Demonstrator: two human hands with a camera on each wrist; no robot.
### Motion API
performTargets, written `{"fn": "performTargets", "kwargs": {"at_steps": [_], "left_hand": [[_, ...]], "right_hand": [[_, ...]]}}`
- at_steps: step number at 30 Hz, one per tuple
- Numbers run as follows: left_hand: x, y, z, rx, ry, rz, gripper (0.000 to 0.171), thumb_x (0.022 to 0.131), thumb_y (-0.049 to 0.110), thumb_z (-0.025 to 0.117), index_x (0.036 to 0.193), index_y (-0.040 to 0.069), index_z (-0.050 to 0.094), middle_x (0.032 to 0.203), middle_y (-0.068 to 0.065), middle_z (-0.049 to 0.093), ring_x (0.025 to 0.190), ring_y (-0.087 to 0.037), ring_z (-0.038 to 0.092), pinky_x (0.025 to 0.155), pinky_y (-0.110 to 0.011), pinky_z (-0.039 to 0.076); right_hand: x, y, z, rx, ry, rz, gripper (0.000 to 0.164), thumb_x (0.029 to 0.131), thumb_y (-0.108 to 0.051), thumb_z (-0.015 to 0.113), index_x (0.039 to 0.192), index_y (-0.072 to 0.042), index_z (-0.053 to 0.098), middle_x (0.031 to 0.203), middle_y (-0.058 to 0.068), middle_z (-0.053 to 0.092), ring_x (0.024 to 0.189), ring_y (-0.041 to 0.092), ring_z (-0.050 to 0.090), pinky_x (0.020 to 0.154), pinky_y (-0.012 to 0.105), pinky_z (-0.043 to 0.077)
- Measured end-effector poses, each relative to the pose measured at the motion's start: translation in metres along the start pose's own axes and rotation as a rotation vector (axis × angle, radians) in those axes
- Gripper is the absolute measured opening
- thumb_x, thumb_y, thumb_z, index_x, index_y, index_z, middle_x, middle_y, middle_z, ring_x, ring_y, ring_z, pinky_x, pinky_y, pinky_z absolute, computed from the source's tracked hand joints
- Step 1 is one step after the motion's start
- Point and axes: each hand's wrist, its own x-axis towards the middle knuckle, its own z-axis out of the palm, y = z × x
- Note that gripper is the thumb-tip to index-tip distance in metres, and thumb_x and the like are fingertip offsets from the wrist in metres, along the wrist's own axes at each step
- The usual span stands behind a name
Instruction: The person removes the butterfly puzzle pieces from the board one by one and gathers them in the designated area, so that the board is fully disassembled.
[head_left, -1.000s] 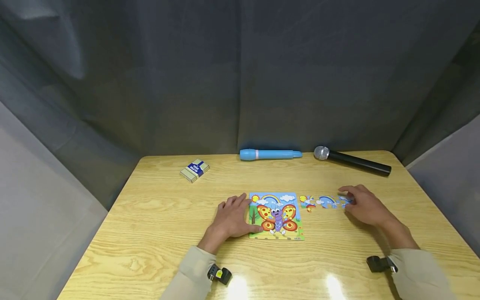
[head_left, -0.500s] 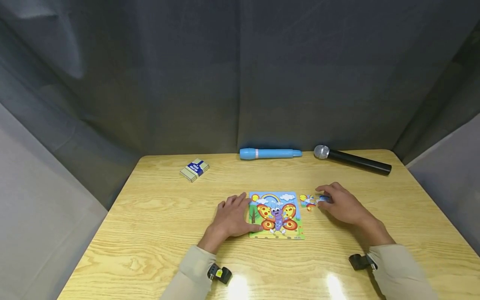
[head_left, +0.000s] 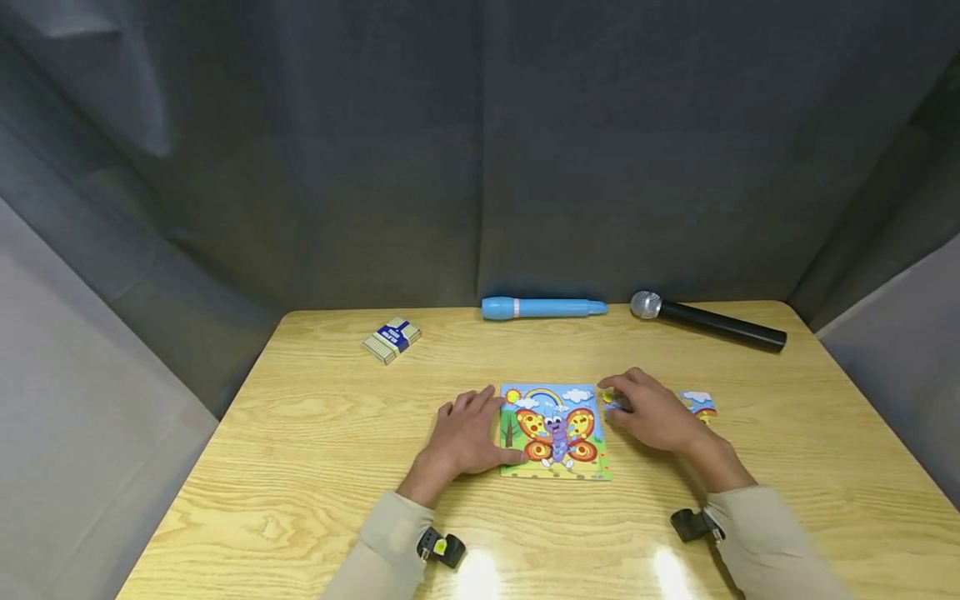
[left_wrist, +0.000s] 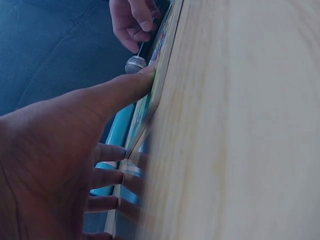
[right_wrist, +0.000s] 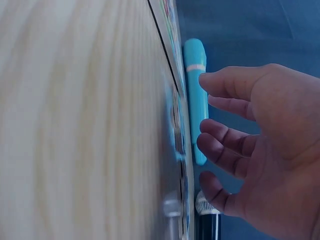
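A square jigsaw puzzle with a purple butterfly, a sun and a rainbow lies flat on the wooden table. My left hand rests along its left edge, thumb on the face of the puzzle and fingers spread at its side. Right of the puzzle, my right hand hovers over a row of loose puzzle pieces, fingertips over a sun piece. In the right wrist view its fingers are loosely bent with nothing between them. Other pieces, with a cloud and orange wing, show beyond this hand; the middle of the row is hidden.
Along the table's far edge lie a light blue microphone and a black microphone with a silver head. A small pack with a blue label sits at the back left. A dark curtain hangs behind the table.
My right hand has moved left along the row, from its right end to the piece beside the puzzle, uncovering the pieces at the right. My left hand has stayed in place.
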Motion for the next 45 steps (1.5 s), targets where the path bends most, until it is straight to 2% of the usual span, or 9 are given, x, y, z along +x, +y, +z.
{"fn": "performTargets", "kwargs": {"at_steps": [7,17,25,32,36,40,45], "left_hand": [[0.0,-0.001,0.001,0.006,0.004,-0.002,0.098,0.071,0.077,0.063,0.149,0.024,0.038,0.16,-0.002,0.027,0.144,-0.028,0.029,0.113,-0.056,0.025],[0.0,-0.001,0.001,0.002,0.005,-0.007,0.098,0.07,0.077,0.064,0.148,0.023,0.039,0.16,-0.002,0.029,0.143,-0.028,0.03,0.113,-0.057,0.026],[0.0,-0.001,0.001,0.009,0.0,-0.006,0.098,0.071,0.078,0.062,0.149,0.024,0.038,0.16,-0.001,0.028,0.144,-0.027,0.029,0.114,-0.056,0.025],[0.0,-0.001,-0.001,0.008,0.003,-0.003,0.098,0.071,0.079,0.062,0.149,0.023,0.039,0.16,-0.001,0.028,0.144,-0.027,0.029,0.113,-0.056,0.025],[0.0,0.0,-0.001,0.003,0.003,-0.001,0.098,0.071,0.079,0.061,0.149,0.024,0.039,0.16,-0.001,0.028,0.143,-0.027,0.03,0.113,-0.056,0.025],[0.0,0.0,-0.001,-0.002,-0.001,-0.003,0.097,0.071,0.078,0.062,0.149,0.024,0.038,0.16,-0.001,0.028,0.143,-0.026,0.03,0.113,-0.056,0.025],[-0.001,0.001,-0.001,0.001,0.001,-0.001,0.096,0.072,0.077,0.062,0.148,0.024,0.039,0.16,-0.001,0.028,0.144,-0.027,0.029,0.113,-0.057,0.025]], "right_hand": [[0.006,-0.019,0.006,-0.02,0.012,-0.064,0.04,0.09,-0.019,0.068,0.127,-0.01,0.06,0.115,0.01,0.059,0.1,0.025,0.055,0.085,0.047,0.047],[0.014,-0.038,0.018,-0.048,-0.036,-0.083,0.041,0.091,-0.021,0.067,0.13,-0.012,0.059,0.127,0.009,0.058,0.121,0.035,0.054,0.093,0.061,0.044],[0.019,-0.054,0.024,-0.044,-0.071,-0.101,0.043,0.091,-0.021,0.066,0.133,-0.015,0.058,0.131,0.01,0.059,0.119,0.034,0.056,0.094,0.058,0.046],[0.022,-0.065,0.028,-0.06,-0.044,-0.167,0.042,0.089,-0.021,0.069,0.13,-0.014,0.061,0.126,0.009,0.061,0.118,0.033,0.057,0.094,0.057,0.046],[0.025,-0.07,0.032,-0.053,-0.054,-0.166,0.04,0.089,-0.022,0.069,0.128,-0.014,0.062,0.122,0.007,0.061,0.114,0.03,0.057,0.095,0.054,0.047],[0.027,-0.076,0.036,-0.072,-0.071,-0.157,0.039,0.088,-0.024,0.069,0.126,-0.015,0.064,0.116,0.004,0.06,0.106,0.025,0.057,0.089,0.051,0.047],[0.029,-0.081,0.039,-0.088,-0.083,-0.154,0.037,0.086,-0.029,0.073,0.12,-0.016,0.068,0.108,0.002,0.059,0.093,0.018,0.053,0.079,0.041,0.046]]}}
